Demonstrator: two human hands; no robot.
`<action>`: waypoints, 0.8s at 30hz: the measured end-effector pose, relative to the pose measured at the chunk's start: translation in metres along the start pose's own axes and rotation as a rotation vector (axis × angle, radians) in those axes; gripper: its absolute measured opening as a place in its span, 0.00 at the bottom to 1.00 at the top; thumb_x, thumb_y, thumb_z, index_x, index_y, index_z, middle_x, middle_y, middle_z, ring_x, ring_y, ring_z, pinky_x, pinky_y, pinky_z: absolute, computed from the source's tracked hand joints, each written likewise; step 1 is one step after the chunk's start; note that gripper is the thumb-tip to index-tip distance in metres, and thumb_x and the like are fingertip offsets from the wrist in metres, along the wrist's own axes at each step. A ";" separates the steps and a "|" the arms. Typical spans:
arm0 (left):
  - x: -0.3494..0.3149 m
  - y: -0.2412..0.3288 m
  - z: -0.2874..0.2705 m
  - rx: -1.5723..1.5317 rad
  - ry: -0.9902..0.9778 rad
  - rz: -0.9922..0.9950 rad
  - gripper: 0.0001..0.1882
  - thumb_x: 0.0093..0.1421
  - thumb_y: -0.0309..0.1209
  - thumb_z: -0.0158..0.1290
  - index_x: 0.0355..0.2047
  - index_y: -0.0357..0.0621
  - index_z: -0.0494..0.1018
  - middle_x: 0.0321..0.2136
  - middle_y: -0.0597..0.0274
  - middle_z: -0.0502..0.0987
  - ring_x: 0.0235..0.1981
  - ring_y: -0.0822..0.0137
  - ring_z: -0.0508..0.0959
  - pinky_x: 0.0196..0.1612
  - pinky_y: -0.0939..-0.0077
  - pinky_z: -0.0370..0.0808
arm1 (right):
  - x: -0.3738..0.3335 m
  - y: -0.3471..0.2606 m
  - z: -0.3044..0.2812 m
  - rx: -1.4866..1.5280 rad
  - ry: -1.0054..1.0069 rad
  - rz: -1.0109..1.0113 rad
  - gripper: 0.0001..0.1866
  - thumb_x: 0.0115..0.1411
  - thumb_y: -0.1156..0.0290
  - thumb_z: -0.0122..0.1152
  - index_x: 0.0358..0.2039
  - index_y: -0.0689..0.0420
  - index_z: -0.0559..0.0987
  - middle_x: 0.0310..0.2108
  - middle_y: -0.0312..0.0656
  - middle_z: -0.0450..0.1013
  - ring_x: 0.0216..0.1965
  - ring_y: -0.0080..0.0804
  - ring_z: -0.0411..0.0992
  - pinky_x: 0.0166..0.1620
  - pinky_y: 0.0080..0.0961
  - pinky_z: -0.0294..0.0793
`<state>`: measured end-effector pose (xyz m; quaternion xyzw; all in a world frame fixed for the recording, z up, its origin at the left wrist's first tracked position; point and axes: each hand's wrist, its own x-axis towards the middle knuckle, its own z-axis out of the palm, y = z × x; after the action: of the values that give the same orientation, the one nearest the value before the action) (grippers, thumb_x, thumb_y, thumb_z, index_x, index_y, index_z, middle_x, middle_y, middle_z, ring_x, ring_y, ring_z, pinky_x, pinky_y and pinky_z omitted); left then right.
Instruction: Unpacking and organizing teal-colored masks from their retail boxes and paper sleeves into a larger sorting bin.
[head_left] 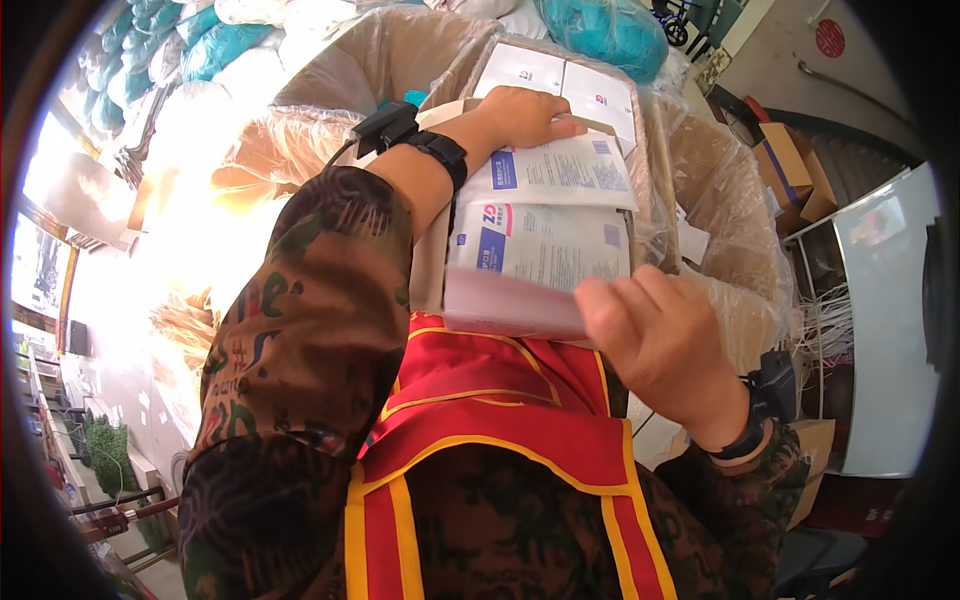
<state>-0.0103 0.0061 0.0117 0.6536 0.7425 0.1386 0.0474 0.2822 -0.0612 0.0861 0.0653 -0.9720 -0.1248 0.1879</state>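
My left hand [525, 113] reaches forward and lies flat on the upper white paper packet [560, 175] of a stack, fingers pressing its far edge. My right hand [655, 335] grips the near right corner of the stack of white flat packets [540, 265], which rests against my red and yellow vest. The packets have blue printed labels. They sit over a cardboard box [655, 130] lined with clear plastic. Two more white packets [555, 80] lie deeper in that box. Both wrists wear black bands with small devices.
A second plastic-lined cardboard box [380, 60] stands to the left, another lined box [730, 190] to the right. Teal and white filled bags [600, 30] are piled beyond. Small cardboard boxes [790, 170] and a white board [885, 320] stand at right.
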 end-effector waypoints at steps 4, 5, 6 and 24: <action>-0.004 -0.015 0.005 -0.009 0.041 -0.042 0.29 0.61 0.63 0.40 0.48 0.60 0.75 0.41 0.61 0.80 0.42 0.59 0.79 0.48 0.64 0.71 | 0.000 -0.024 0.006 0.028 0.175 -0.159 0.09 0.53 0.70 0.56 0.36 0.50 0.70 0.27 0.33 0.62 0.29 0.26 0.65 0.29 0.21 0.63; -0.004 -0.015 0.004 -0.005 0.028 -0.044 0.29 0.61 0.64 0.40 0.48 0.60 0.75 0.41 0.61 0.80 0.42 0.59 0.79 0.48 0.64 0.71 | -0.008 -0.033 0.006 0.033 0.173 -0.156 0.09 0.53 0.70 0.56 0.36 0.50 0.70 0.27 0.33 0.62 0.29 0.26 0.65 0.29 0.21 0.63; 0.024 0.017 0.004 -0.025 0.026 0.071 0.29 0.61 0.64 0.40 0.48 0.60 0.75 0.41 0.61 0.80 0.42 0.59 0.79 0.48 0.64 0.71 | -0.027 -0.047 -0.008 0.002 0.058 -0.137 0.08 0.53 0.70 0.56 0.35 0.49 0.70 0.27 0.33 0.62 0.30 0.26 0.66 0.32 0.22 0.64; 0.009 -0.008 0.004 0.018 0.119 -0.034 0.29 0.61 0.62 0.40 0.47 0.57 0.75 0.41 0.59 0.80 0.44 0.55 0.78 0.48 0.61 0.72 | -0.012 -0.014 0.078 0.217 -0.040 0.170 0.09 0.51 0.70 0.53 0.35 0.54 0.71 0.29 0.38 0.65 0.33 0.35 0.68 0.36 0.31 0.69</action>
<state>-0.0180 0.0145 0.0067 0.6320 0.7562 0.1697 -0.0006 0.2644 -0.0553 0.0078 0.0000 -0.9853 -0.0039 0.1705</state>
